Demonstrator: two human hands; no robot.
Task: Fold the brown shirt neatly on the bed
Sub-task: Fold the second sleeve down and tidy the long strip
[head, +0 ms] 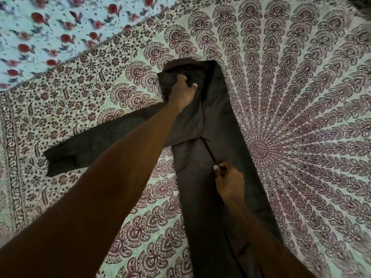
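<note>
Hands are both down on the brown shirt, which lies in the middle of the frame as a long dark strip. It runs from just above centre down to the bottom edge, spread over the mandala-print bedspread. Left hand is up at the far end of the garment, in the upper centre of the picture. Its fingers are curled tight round a bunch of cloth, one pale nail showing at the right of the fist, and the fabric below it puffs up in soft folds. Right hand sits lower, just right of centre, thumb and fingers pinching a folded edge of the shirt. From that pinch a thin dark line runs diagonally up toward the bunched part. One sleeve stretches off toward the left of the frame, flat on the bedspread, its near part hidden behind the left forearm. On the right, the shirt's side makes a straight edge against the print. Up in the upper left corner there is a pale blue sheet with red flowers, meeting the bedspread along a diagonal hem. Edges of the picture are somewhat blurred.
</note>
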